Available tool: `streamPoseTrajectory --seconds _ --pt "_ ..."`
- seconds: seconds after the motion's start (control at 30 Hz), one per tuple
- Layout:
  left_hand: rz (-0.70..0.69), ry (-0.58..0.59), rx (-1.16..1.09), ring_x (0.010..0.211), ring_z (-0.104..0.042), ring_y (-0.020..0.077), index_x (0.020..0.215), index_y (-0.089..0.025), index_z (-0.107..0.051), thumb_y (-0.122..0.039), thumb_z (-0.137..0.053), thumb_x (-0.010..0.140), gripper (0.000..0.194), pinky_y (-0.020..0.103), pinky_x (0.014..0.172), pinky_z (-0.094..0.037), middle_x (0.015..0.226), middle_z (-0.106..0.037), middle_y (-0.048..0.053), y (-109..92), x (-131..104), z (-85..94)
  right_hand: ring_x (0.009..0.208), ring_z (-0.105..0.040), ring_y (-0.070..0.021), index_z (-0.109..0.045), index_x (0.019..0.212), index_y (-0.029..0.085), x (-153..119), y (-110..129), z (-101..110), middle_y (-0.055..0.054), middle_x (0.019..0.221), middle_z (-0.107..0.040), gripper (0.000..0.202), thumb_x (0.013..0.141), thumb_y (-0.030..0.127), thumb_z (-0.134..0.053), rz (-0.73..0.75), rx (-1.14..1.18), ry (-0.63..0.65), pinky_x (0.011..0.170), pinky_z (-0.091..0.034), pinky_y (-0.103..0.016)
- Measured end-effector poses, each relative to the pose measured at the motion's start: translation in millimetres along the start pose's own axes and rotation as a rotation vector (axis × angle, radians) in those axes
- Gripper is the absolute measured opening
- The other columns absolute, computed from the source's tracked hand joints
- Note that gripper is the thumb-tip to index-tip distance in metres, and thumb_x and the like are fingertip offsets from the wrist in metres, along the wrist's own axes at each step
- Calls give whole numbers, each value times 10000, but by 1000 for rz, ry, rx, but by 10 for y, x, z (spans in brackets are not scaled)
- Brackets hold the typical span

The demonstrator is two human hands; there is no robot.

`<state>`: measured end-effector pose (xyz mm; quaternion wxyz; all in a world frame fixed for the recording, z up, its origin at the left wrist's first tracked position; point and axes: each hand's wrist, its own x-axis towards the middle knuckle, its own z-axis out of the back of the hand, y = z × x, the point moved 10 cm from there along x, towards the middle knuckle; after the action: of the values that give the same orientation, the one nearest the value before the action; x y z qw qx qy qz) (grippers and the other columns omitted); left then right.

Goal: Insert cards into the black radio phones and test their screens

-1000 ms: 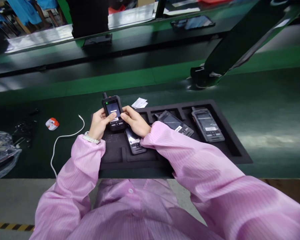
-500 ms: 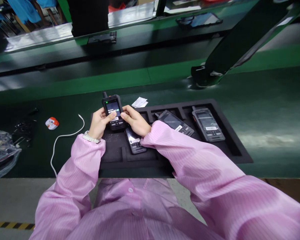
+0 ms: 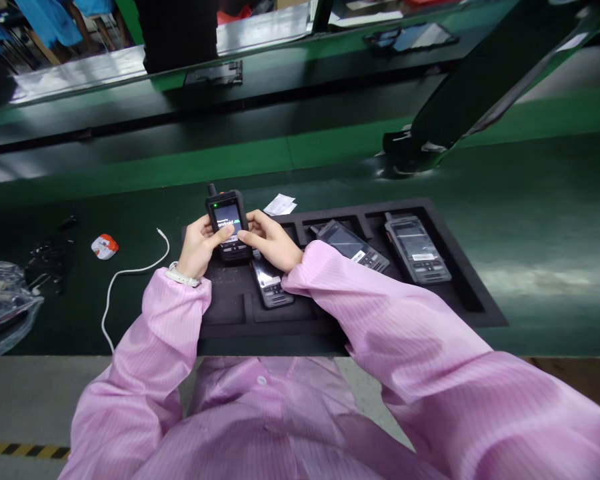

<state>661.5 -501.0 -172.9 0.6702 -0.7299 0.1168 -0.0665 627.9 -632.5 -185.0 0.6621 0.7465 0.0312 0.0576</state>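
Between both hands I hold a black handheld radio phone point(image 3: 229, 212) upright, with a stubby antenna, a lit green light and "android" on its screen. My left hand point(image 3: 200, 244) grips its left side, the thumb lying across the lower screen. My right hand point(image 3: 273, 240) holds the right side, thumb at the lower right of the screen. Beneath them lies a black foam tray point(image 3: 225, 303) with cut-out compartments. One similar device point(image 3: 271, 283) rests partly under my right hand. Another device point(image 3: 353, 243) lies tilted at the tray's middle, and a third point(image 3: 417, 248) sits in the right compartment.
A white cable point(image 3: 125, 272) and an orange-and-white item point(image 3: 105, 247) lie left of the tray. White paper slips point(image 3: 280, 204) are behind it. Farther left are a clear plastic bag point(image 3: 5, 300) and dark cables point(image 3: 50, 263). A dark slanted post point(image 3: 445, 100) rises at the back right.
My right thumb has shifted slightly left and down on the device's front. The device stays held in both hands, with the same screen showing.
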Motion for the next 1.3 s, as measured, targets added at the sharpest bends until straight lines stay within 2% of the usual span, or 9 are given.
streamPoseTrajectory --seconds 0.17,0.33,0.43,0.6,0.8,0.87,0.97,1.13,1.3 --pt "-54 -15 60 939 -756 259 970 -166 -753 -474 -979 527 585 376 893 -582 988 -810 88 -59 -11 5 799 -635 -177 -565 963 209 14 5 10 -16 864 -662 530 667 545 -848 -25 34 -3 753 -521 -325" --pt "-101 -34 76 960 -750 278 959 -163 -734 -600 -950 524 653 408 914 -582 996 -802 105 -115 -100 -21 828 -678 -193 -572 924 216 -50 47 47 -28 867 -698 611 549 531 -939 -32 1 -51 784 -575 -350" --pt "-76 -20 63 937 -739 281 963 -157 -716 -640 -955 458 738 420 894 -577 971 -787 108 -55 -126 -44 846 -718 -214 -594 892 223 -101 22 68 -46 884 -745 612 525 565 -946 -55 -22 -71 817 -606 -385" --pt "-70 36 -1 943 -712 261 968 -139 -699 -600 -975 423 766 424 914 -568 964 -755 104 47 -128 -102 855 -729 -251 -656 888 243 -173 -34 138 -87 921 -769 664 431 622 -953 -117 -78 -128 913 -614 -482" --pt "-62 99 -56 982 -703 251 997 -131 -707 -446 -1004 450 698 438 984 -540 1019 -741 100 189 -97 -176 944 -740 -333 -737 801 256 -258 102 193 -153 950 -775 515 396 515 -921 -220 -233 -191 991 -588 -541" --pt "-26 103 -30 1045 -692 264 1080 -119 -712 -388 -998 504 697 439 1006 -522 1088 -739 117 244 -95 -176 953 -736 -356 -741 760 256 -278 139 202 -148 921 -775 463 380 489 -865 -270 -299 -200 1008 -570 -562" --pt "14 104 -1 1099 -669 267 1206 -93 -693 -343 -979 566 744 435 1031 -497 1147 -722 124 277 -111 -169 956 -723 -382 -725 755 248 -287 173 203 -114 869 -771 487 358 522 -795 -296 -365 -202 1009 -537 -577" --pt "52 132 -52 1102 -652 254 1243 -45 -678 -270 -979 545 793 411 1044 -481 1152 -710 128 285 -122 -209 893 -705 -358 -695 739 233 -294 181 220 -77 782 -741 499 362 553 -762 -299 -436 -215 906 -518 -497" --pt "75 135 -75 1156 -654 272 1209 -51 -676 -142 -950 559 711 394 1045 -490 1175 -707 121 292 -115 -228 808 -675 -325 -660 691 242 -326 278 238 -59 713 -689 479 338 560 -715 -308 -527 -248 821 -505 -458"
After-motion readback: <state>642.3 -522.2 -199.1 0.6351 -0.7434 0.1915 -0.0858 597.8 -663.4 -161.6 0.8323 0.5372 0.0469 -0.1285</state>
